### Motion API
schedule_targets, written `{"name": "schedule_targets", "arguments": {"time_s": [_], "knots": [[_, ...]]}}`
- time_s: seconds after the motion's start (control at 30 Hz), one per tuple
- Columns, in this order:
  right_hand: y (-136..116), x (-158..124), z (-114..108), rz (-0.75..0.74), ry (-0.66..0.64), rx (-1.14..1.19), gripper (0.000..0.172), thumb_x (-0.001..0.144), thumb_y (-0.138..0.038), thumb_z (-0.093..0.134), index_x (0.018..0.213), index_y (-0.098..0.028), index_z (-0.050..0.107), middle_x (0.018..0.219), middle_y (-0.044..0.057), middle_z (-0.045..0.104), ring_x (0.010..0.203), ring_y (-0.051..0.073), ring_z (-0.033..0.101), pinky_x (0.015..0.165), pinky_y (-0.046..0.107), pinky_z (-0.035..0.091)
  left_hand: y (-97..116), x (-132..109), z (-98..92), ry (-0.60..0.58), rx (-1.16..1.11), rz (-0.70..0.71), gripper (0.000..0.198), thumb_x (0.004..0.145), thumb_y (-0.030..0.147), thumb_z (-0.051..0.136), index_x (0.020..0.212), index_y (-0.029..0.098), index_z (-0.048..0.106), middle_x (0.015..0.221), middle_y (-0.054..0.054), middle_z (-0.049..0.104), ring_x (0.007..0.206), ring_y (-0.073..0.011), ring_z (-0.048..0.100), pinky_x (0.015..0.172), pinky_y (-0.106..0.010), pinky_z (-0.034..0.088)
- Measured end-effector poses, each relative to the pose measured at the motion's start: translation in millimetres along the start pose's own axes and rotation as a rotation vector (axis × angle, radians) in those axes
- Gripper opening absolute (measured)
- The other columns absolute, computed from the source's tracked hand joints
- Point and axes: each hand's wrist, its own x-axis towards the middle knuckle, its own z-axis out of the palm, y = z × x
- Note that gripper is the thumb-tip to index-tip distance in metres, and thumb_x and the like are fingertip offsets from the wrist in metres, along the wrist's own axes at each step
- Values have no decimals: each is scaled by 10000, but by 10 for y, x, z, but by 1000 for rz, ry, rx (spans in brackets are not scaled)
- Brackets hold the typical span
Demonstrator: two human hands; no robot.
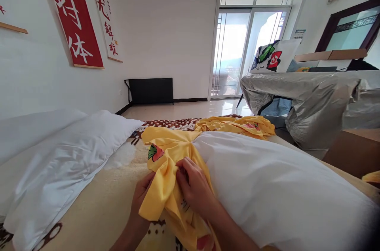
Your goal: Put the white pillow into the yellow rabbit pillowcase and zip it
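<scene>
My left hand (141, 192) and right hand (195, 184) both grip yellow cloth (166, 179); white pillow (267, 179) against it on the right, second pillow (77, 160) off left.

1 left hand (141, 189) and 1 right hand (194, 185). 2 heaps of yellow cloth (168, 183) on the bed (115, 193): 1 mid-bed, 1 by its far edge. White pillows (261, 179): 1 toward its right edge, apparently 2 overlapping toward its left. 1 shopping bag (274, 57) near the worktop's (314, 84) left edge. 3 wall banners (73, 17), 1 cut off.
</scene>
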Motion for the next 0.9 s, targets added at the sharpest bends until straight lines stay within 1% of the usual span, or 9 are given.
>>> {"name": "schedule_targets", "arguments": {"time_s": [0.13,0.27,0.33,0.4,0.47,0.53,0.63,0.77,0.9], "knots": [[100,35,-8,79,139,110,117,886,-268,417,828,-197,490,761,15,556,683,137,482,617,244,368,90,-5,-28,-97,144,-55,474,647,603,620,548,152,512,508,21,416,489,-90,348,449,-211,285],[161,52,-4,153,162,196,176,894,-343,428,806,-200,481,731,0,524,669,133,462,605,243,364,139,84,-139,-350,451,-35,458,680,517,599,481,167,380,493,41,310,511,-80,283,473,-212,221],[166,51,15,155,136,186,184,896,-353,433,804,-200,475,724,-2,515,672,134,459,601,242,360,201,100,-199,-276,545,51,399,674,465,620,533,176,384,530,48,320,534,-86,291,483,-209,234],[158,45,46,144,104,161,183,899,-350,433,799,-201,470,717,-2,512,673,136,459,595,243,353,287,83,-249,-41,554,229,333,693,432,618,608,185,412,576,52,351,558,-94,331,508,-203,278],[140,37,84,117,75,128,173,901,-334,432,796,-201,466,718,0,514,677,138,463,600,245,353,361,58,-279,52,498,321,299,755,451,561,667,188,449,601,48,386,565,-99,375,536,-205,319],[119,27,121,74,56,94,158,904,-308,428,793,-201,463,732,4,520,687,139,472,615,247,361,387,61,-286,-85,454,217,389,811,533,465,640,184,451,565,42,383,526,-99,368,511,-214,309],[99,10,160,10,42,53,120,903,-253,418,806,-200,464,774,15,536,710,140,491,642,249,377,335,133,-263,-317,452,-53,535,749,669,485,540,188,376,512,46,322,487,-85,291,458,-221,227],[107,-7,189,-37,4,20,88,896,-218,426,821,-202,469,802,17,547,724,139,509,649,245,387,256,223,-231,-378,309,-247,509,682,642,619,619,149,507,579,12,480,555,-116,437,521,-221,344],[127,-14,217,-71,-56,-34,85,892,-203,427,838,-199,493,823,25,562,716,141,514,641,249,386,216,199,-204,-411,62,-312,404,684,497,720,844,135,641,732,-36,651,747,-197,614,708,-275,484]]}}
